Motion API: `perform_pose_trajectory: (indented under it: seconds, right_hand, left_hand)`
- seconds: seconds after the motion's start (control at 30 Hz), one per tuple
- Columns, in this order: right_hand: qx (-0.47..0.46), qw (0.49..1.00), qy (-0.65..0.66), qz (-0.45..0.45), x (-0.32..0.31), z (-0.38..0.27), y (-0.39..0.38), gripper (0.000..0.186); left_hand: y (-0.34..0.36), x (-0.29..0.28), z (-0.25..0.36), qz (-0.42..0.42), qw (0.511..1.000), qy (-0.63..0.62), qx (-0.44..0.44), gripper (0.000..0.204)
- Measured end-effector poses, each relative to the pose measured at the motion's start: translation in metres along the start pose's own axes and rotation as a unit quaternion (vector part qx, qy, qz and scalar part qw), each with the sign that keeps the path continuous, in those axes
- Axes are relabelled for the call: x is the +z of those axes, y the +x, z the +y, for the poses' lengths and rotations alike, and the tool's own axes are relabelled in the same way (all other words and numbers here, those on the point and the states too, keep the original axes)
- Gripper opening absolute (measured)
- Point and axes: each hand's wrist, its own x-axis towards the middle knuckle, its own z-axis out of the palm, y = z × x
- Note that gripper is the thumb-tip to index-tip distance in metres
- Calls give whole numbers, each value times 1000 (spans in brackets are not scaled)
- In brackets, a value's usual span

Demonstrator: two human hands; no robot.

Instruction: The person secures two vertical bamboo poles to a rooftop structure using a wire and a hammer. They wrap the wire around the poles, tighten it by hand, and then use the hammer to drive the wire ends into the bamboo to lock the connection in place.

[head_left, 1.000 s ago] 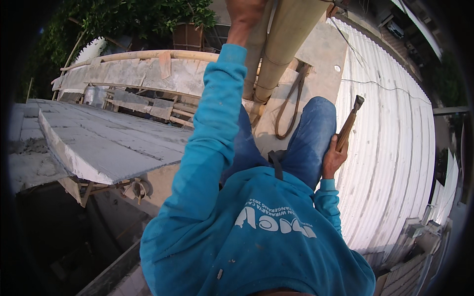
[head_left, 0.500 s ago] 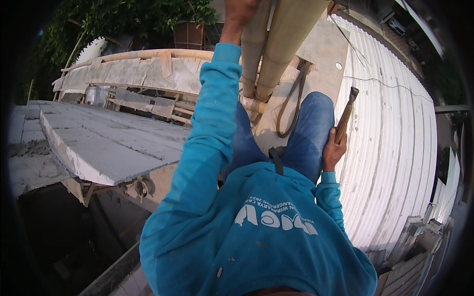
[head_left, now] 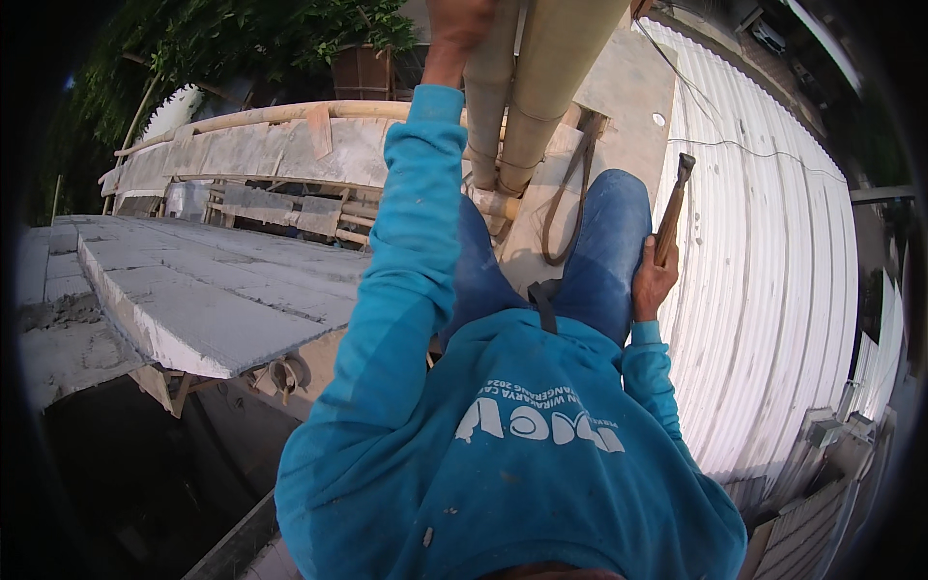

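While the right hand (head_left: pixel 653 280) wraps closed around the brown wooden handle of a steel-headed hammer (head_left: pixel 672 211), held beside the blue-jeaned knee above the white corrugated roof sheet (head_left: pixel 773 290), the left hand (head_left: pixel 456 27) grips the tan bamboo poles (head_left: pixel 541 77) farther up, fingers hidden.

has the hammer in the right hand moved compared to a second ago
Yes, slightly. The hammer in the right hand has risen a little along the edge of the white corrugated roofing, staying near the knee.
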Motion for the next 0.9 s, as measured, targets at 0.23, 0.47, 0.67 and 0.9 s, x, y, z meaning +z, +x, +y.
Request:
perform_pose_trajectory:
  seconds: [0.23,0.47,0.67,0.9]
  right_hand:
    - [48,999,17,3,5,-10,-1,34]
    - [49,995,80,45,9,-5,-2,36]
    - [188,981,48,-15,-7,41,-1,41]
    - [139,968,58,-202,-12,141,-35,42]
  left_hand:
    - [-2,-3,0,-2,1000,-6,0,29]
    - [-6,-3,0,-5,1000,-12,-4,31]
    - [-8,-7,4,4,1000,5,3,34]
    - [-16,-9,15,11,1000,7,20,37]
